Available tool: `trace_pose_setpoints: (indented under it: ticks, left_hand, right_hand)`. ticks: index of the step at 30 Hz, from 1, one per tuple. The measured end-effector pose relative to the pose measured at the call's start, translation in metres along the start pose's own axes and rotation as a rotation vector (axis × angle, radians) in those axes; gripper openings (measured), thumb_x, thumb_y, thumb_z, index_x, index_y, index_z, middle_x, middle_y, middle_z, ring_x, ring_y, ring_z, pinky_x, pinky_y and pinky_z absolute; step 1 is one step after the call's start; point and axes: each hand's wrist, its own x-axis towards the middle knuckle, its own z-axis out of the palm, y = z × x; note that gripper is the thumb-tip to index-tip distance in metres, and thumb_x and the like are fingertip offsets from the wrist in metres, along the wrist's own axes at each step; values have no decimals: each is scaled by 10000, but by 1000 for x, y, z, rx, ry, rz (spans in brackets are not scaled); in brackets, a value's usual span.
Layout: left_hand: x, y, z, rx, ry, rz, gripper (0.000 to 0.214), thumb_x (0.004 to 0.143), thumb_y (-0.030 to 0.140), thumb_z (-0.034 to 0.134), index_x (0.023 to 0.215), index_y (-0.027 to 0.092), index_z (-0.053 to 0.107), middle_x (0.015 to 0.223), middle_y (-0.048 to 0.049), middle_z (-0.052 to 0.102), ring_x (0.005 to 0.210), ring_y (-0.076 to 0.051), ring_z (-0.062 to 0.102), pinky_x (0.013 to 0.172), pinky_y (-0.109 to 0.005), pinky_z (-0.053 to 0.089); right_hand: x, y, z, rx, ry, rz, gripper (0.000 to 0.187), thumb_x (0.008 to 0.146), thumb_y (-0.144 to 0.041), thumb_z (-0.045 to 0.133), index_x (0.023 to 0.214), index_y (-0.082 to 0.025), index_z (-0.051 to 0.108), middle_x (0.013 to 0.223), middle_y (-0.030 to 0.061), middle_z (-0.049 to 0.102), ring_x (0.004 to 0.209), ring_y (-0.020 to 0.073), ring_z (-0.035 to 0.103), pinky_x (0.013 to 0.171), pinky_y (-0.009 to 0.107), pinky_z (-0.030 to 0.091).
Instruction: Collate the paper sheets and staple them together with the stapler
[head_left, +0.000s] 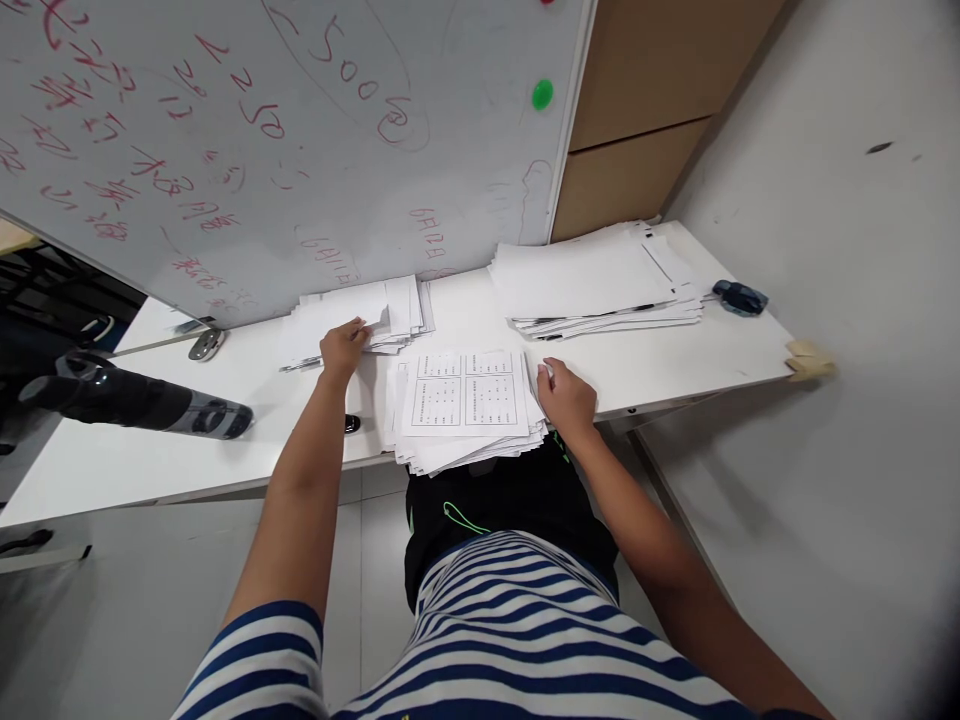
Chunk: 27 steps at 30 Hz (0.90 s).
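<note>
My left hand [344, 350] is at the left paper stack [330, 312], its fingers closed on the top sheet of paper, whose right corner [381, 320] curls up. Directly in front of me, a middle stack of printed sheets [469, 398] overhangs the table's front edge. The top sheet there bears boxed forms in two columns. Just right of that stack, my right hand [568, 398] rests on the table edge with curled fingers. Something small and white shows at its fingertips, too little to name.
A larger paper pile [592, 280] lies at the back right, with a dark blue object [739, 297] beside it. A dark bottle [142, 405] lies at the left, near a computer mouse [207, 345]. Behind the table stand a whiteboard [450, 130] and cardboard boxes [637, 170].
</note>
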Motion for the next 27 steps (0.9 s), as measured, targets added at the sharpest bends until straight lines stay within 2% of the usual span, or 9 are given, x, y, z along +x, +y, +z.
trace_pose_setpoints:
  ticks: [5, 7, 9, 12, 14, 17, 19, 23, 27]
  left_hand:
    - [5, 6, -4, -178, 75, -153, 259, 831, 418, 633, 800, 171, 706, 718, -10, 678, 835, -192, 635, 711, -255, 469]
    - [1, 14, -11, -411, 115, -224, 278, 816, 413, 671, 699, 162, 648, 604, 8, 596, 714, -157, 602, 604, -232, 445]
    - [-12, 28, -25, -726, 121, -266, 275, 803, 433, 706, 768, 166, 654, 659, 3, 625, 703, -141, 611, 595, -227, 466]
    - [-56, 60, -51, -1227, 7, -238, 379, 838, 519, 670, 1069, 218, 663, 993, -49, 721, 957, -182, 672, 805, -294, 555]
    - [-99, 85, -68, -1460, -113, -215, 421, 898, 543, 586, 1206, 259, 623, 1166, -50, 705, 1185, -222, 609, 991, -374, 516]
    - [-162, 119, -79, -1711, -221, -240, 434, 961, 541, 473, 1313, 308, 574, 1279, -21, 672, 1333, -229, 508, 1110, -435, 432]
    - [-194, 135, -76, -1844, -275, -298, 446, 970, 537, 455, 1357, 336, 546, 1324, -4, 652, 1373, -226, 469, 1148, -447, 387]
    - [-229, 147, -60, -1913, -323, -393, 451, 971, 503, 476, 1383, 329, 535, 1375, -3, 619, 1395, -210, 440, 1167, -421, 359]
    - [-237, 129, -61, -1581, -267, -255, 586, 932, 666, 399, 1400, 335, 518, 1357, -39, 630, 1366, -243, 475, 1082, -464, 442]
  right_hand:
    - [0, -1, 0, -1, 5, -1, 429, 987, -396, 370, 1238, -189, 650, 880, 87, 750, 838, 249, 677, 679, 297, 399]
    - [0, -1, 0, -1, 9, 4, 429, 984, -396, 376, 1231, -183, 655, 874, 91, 749, 829, 248, 674, 682, 298, 401]
    - [0, 1, 0, 9, 13, 9, 436, 980, -402, 380, 1225, -177, 661, 864, 94, 745, 819, 247, 670, 686, 301, 406]
    - [-1, 4, -1, 62, 21, 1, 456, 967, -439, 390, 1207, -175, 675, 816, 87, 729, 796, 248, 660, 702, 317, 428]
    - [-4, 3, -6, 162, 50, -14, 477, 945, -485, 419, 1190, -173, 683, 818, 85, 716, 792, 244, 650, 743, 344, 457]
    - [-19, -15, -23, 539, 45, -59, 579, 898, -580, 486, 1307, -188, 604, 1054, 111, 703, 894, 239, 652, 820, 380, 501]
    - [-36, -39, -37, 923, -102, -79, 694, 877, -649, 503, 1446, -254, 458, 1287, 111, 630, 1062, 244, 639, 860, 384, 528]
    - [-66, -89, -58, 1292, -456, 10, 652, 818, -618, 654, 1369, -288, 544, 1252, 68, 677, 1159, 260, 624, 964, 410, 520]
    - [-65, -101, -63, 1215, -369, 95, 457, 806, -521, 708, 1125, -193, 690, 1116, 91, 743, 1070, 283, 674, 918, 418, 543]
